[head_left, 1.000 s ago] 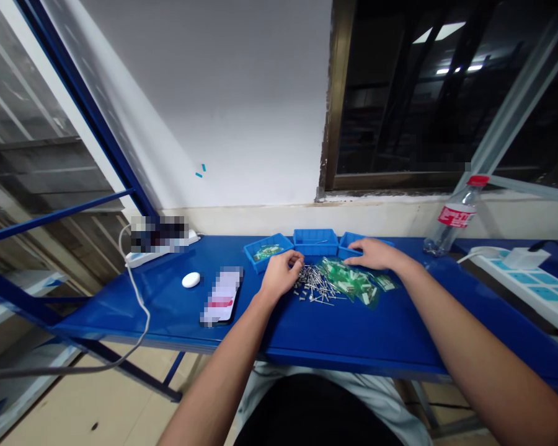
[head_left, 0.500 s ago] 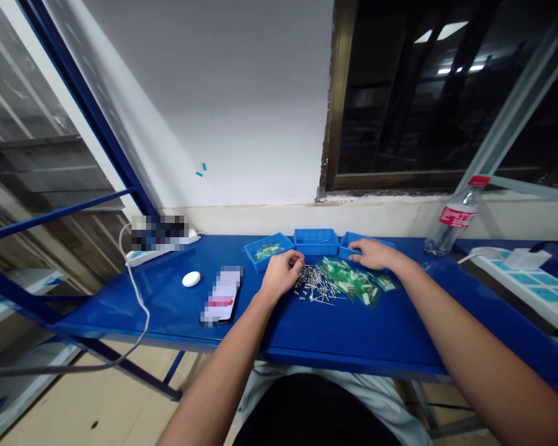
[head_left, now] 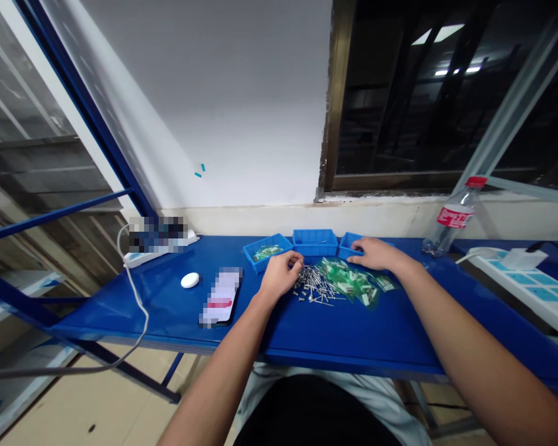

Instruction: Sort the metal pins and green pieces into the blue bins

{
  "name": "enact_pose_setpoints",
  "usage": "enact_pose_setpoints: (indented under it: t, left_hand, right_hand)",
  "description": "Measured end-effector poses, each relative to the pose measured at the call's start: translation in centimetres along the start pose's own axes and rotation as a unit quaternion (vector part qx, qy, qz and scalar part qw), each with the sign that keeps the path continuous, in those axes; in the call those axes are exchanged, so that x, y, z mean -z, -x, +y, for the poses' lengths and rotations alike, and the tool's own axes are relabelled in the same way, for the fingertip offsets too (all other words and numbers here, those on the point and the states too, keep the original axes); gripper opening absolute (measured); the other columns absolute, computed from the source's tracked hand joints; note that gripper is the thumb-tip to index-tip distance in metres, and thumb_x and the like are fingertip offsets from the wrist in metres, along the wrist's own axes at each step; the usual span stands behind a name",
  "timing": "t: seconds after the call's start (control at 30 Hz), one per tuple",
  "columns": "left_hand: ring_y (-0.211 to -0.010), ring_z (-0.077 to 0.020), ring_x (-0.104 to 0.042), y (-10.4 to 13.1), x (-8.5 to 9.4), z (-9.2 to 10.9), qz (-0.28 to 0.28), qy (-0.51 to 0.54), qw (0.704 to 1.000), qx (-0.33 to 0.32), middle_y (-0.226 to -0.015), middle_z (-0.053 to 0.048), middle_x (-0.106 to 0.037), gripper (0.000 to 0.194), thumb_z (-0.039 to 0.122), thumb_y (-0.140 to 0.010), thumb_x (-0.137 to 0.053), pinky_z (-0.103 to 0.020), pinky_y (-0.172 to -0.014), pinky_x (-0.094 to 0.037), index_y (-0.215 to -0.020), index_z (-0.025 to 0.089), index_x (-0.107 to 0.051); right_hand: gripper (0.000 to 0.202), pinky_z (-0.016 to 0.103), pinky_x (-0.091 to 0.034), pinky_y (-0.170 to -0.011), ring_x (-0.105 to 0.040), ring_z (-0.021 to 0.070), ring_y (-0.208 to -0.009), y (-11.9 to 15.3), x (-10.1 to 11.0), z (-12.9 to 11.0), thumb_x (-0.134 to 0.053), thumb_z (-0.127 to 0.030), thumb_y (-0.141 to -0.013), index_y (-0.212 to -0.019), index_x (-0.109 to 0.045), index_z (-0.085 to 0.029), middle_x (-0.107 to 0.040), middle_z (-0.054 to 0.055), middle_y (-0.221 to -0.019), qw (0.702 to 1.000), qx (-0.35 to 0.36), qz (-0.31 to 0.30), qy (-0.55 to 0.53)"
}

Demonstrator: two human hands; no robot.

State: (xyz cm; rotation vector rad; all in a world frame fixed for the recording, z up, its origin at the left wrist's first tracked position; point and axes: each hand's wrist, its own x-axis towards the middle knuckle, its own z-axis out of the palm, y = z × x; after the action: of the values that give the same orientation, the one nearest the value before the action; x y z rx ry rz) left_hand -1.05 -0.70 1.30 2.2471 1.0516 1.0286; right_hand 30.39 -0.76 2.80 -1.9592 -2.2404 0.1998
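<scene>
My left hand rests at the left edge of a pile of silver blind rivets, with fingers curled and thumb close to them. Anything between those fingertips is too small to make out. My right hand lies over the front of the right blue bin, with thumb and index finger apart and a gap between them. Below it are green-tinted plastic bags holding small pale pieces. The left blue bin holds similar green and white pieces. A thin rod lies in the middle blue bin.
A phone and a white oval object lie on the blue table to the left. At the right stand a red-capped plastic bottle and a white power strip. Another white strip is at the back left.
The view has shifted very slightly. Both hands, the bins and the rivet pile keep practically the same places.
</scene>
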Motion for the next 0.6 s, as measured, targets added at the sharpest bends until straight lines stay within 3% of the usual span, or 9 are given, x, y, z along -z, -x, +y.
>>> enact_pose_setpoints:
  t: [0.17, 0.4, 0.6]
  left_hand:
    - [-0.082, -0.0181, -0.071, 0.0, 0.0, -0.1, 0.002, -0.004, 1.000, -0.002, -0.088, -0.003, -0.076, 0.019, 0.021, -0.091, -0.056, -0.026, -0.075, -0.053, -0.096, 0.018, -0.073]
    - [-0.083, -0.0180, -0.072, -0.1, 0.0, 0.0, 0.001, -0.003, 1.000, 0.005, -0.089, -0.003, -0.077, 0.019, 0.020, -0.090, -0.056, -0.025, -0.074, -0.053, -0.096, 0.018, -0.073]
    - [-0.082, -0.0181, -0.071, 0.0, 0.1, 0.0, 0.001, -0.003, 1.000, 0.002, -0.088, -0.003, -0.076, 0.019, 0.020, -0.090, -0.056, -0.026, -0.074, -0.052, -0.094, 0.018, -0.074]
  right_hand:
    - [0.027, 0.032, -0.044, -0.065, -0.068, 0.0266, -0.080, 0.5, 0.9, 1.4, -0.065, -0.049, -0.083, -0.086, -0.072, -0.023, -0.075, 0.009, -0.090, 0.997, -0.038, -0.058, 0.023]
    - [0.017, 0.028, -0.037, -0.057, -0.064, 0.0201, -0.069, -0.7, 1.3, 1.9, -0.069, -0.037, -0.074, -0.079, -0.068, -0.021, -0.072, 0.003, -0.078, 0.995, -0.011, -0.101, 0.009]
    - [0.022, 0.028, -0.038, -0.059, -0.062, 0.0203, -0.070, -1.2, 2.0, 1.8, -0.071, -0.039, -0.070, -0.082, -0.065, -0.021, -0.069, 0.002, -0.078, 0.990, 0.002, -0.143, -0.018]
